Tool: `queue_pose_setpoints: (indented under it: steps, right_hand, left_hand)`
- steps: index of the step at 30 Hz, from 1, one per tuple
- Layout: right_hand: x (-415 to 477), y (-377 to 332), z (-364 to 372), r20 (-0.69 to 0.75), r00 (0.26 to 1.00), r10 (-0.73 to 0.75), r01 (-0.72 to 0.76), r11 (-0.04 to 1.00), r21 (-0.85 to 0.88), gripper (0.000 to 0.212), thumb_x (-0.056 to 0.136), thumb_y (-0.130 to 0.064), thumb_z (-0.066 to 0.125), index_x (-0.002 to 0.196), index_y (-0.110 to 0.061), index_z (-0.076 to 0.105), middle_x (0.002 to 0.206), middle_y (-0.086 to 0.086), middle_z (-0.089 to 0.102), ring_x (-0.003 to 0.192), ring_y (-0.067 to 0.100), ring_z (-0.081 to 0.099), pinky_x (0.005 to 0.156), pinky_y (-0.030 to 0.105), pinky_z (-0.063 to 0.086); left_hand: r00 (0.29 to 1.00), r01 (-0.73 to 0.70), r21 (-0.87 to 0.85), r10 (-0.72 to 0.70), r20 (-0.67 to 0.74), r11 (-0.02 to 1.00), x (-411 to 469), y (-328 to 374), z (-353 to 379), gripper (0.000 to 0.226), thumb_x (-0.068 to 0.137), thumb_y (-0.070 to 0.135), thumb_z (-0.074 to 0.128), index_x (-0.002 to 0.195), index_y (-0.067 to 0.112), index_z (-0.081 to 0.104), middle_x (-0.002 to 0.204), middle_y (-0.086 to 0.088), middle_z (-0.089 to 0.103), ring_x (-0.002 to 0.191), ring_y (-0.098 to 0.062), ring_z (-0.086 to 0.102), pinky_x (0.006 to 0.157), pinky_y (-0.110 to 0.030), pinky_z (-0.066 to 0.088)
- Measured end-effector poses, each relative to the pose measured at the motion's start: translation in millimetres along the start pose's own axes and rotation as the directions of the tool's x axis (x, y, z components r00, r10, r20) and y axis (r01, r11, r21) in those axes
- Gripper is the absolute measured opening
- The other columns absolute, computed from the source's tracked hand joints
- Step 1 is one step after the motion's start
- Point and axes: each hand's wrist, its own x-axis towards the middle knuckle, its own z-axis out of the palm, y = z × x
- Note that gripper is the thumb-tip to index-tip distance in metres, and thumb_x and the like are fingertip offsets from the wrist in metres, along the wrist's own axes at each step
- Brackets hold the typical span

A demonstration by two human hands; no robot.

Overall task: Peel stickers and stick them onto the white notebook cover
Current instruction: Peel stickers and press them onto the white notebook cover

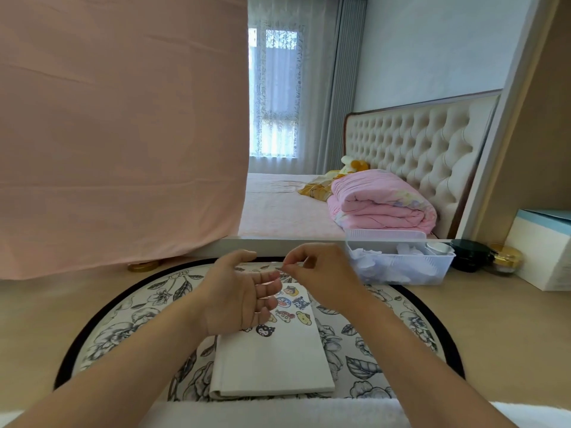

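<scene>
Right hand (318, 273): thumb and forefinger pinched on the end of a thin clear film (265, 265), barely visible; can't tell if a sticker is on it. Left hand (238, 291): palm turned inward, fingers curled, thumb up beside the film's other end; can't tell whether it grips anything. Both hands hover over the far end of the white notebook (272, 359), which lies closed on a round floral mat (129, 319) on the surface (479, 329). Cartoon stickers (290, 304) cluster on the cover's far part; the left hand hides the ones at the far-left corner. Right of the mat: clear basket (401, 270) with white crumpled contents I can't identify, black jar (469, 254), gold-lidded jar (506, 257), box (543, 248) cut off by the frame edge. Left: hanging pink cloth (123, 134), a gold lid (143, 267) peeking out under its hem.
</scene>
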Motion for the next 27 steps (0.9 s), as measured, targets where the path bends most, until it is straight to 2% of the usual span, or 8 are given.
queue_pose_setpoints:
  steps: [2, 3, 5, 7, 10, 15, 20, 27]
  right_hand:
    - [-0.2, -2.0, -1.7, 0.060, 0.991, 0.117, -0.126, 0.974, 0.187, 0.015, 0.083, -0.011, 0.080, 0.076, -0.023, 0.074, 0.067, -0.010, 0.070, 0.053, 0.007, 0.057, 0.053, 0.019, 0.047]
    - [-1.1, -2.9, -3.3, 0.109, 0.980, 0.166, -0.189, 0.947, 0.258, 0.011, 0.083, -0.010, 0.080, 0.079, -0.018, 0.074, 0.067, -0.006, 0.070, 0.052, 0.011, 0.058, 0.049, 0.020, 0.046]
    - [-3.3, -3.1, -4.2, 0.193, 0.954, 0.228, -0.279, 0.913, 0.298, 0.007, 0.084, -0.013, 0.080, 0.086, -0.015, 0.074, 0.073, -0.001, 0.073, 0.052, 0.013, 0.058, 0.046, 0.023, 0.044]
    - [-4.9, -3.3, -2.8, 0.242, 0.936, 0.255, -0.321, 0.901, 0.293, 0.009, 0.084, -0.016, 0.080, 0.091, -0.014, 0.075, 0.080, 0.002, 0.076, 0.054, 0.013, 0.059, 0.046, 0.024, 0.045]
    - [-6.7, -3.8, 0.6, 0.271, 0.932, 0.243, -0.316, 0.909, 0.271, 0.010, 0.086, -0.016, 0.078, 0.094, -0.013, 0.075, 0.078, 0.000, 0.075, 0.055, 0.014, 0.057, 0.047, 0.023, 0.045]
    - [-9.0, -5.0, 5.7, 0.287, 0.934, 0.211, -0.284, 0.928, 0.241, 0.011, 0.087, -0.014, 0.077, 0.098, -0.011, 0.075, 0.073, -0.003, 0.073, 0.054, 0.013, 0.057, 0.047, 0.024, 0.043]
    - [-8.4, -8.1, 8.7, 0.266, 0.933, 0.243, -0.312, 0.914, 0.259, 0.037, 0.086, -0.018, 0.078, 0.121, -0.027, 0.066, 0.089, 0.001, 0.079, 0.060, 0.015, 0.065, 0.047, 0.024, 0.046]
    - [-10.2, -11.0, 10.1, 0.247, 0.939, 0.239, -0.279, 0.951, 0.137, 0.011, 0.089, -0.025, 0.076, 0.092, -0.014, 0.077, 0.080, -0.002, 0.075, 0.059, 0.012, 0.061, 0.046, 0.023, 0.043]
  left_hand:
    - [0.994, -0.072, 0.008, 0.073, -0.078, 0.997, -3.9, -0.7, -3.1, 0.040, 0.090, 0.041, 0.049, 0.107, 0.006, 0.060, 0.082, -0.009, 0.063, 0.066, -0.024, 0.056, 0.056, -0.029, 0.043]
    - [0.969, -0.148, 0.144, 0.172, -0.177, 0.978, -4.6, -2.6, -4.0, 0.036, 0.094, 0.037, 0.050, 0.107, 0.005, 0.061, 0.080, -0.008, 0.065, 0.064, -0.024, 0.059, 0.054, -0.029, 0.043]
    - [0.852, -0.253, 0.494, 0.434, -0.294, 0.832, -6.2, -8.7, -2.5, 0.022, 0.098, 0.026, 0.056, 0.106, 0.008, 0.065, 0.079, -0.005, 0.069, 0.060, -0.019, 0.062, 0.053, -0.030, 0.046]
    - [0.780, -0.291, 0.689, 0.581, -0.230, 0.664, -7.2, -15.2, -2.7, 0.012, 0.097, 0.024, 0.061, 0.102, 0.015, 0.068, 0.082, -0.002, 0.072, 0.063, -0.014, 0.063, 0.053, -0.028, 0.048]
    - [0.745, -0.304, 0.795, 0.651, -0.145, 0.525, -8.1, -21.6, -5.1, 0.010, 0.095, 0.026, 0.065, 0.095, 0.018, 0.070, 0.080, 0.002, 0.075, 0.064, -0.010, 0.066, 0.053, -0.021, 0.046]
    - [0.728, -0.295, 0.840, 0.676, -0.111, 0.455, -7.0, -24.2, -7.3, 0.012, 0.093, 0.021, 0.066, 0.086, 0.014, 0.071, 0.074, 0.002, 0.075, 0.059, -0.005, 0.063, 0.052, -0.012, 0.044]
    - [0.698, -0.313, 0.848, 0.709, -0.100, 0.428, -7.4, -25.6, -10.6, 0.014, 0.093, 0.019, 0.065, 0.082, 0.012, 0.069, 0.073, 0.002, 0.074, 0.061, -0.011, 0.061, 0.065, -0.033, 0.053]
    - [0.689, -0.353, 0.845, 0.722, -0.057, 0.403, -8.8, -27.4, -12.3, 0.015, 0.095, 0.024, 0.064, 0.082, 0.018, 0.070, 0.073, 0.005, 0.074, 0.062, -0.008, 0.062, 0.074, -0.040, 0.055]
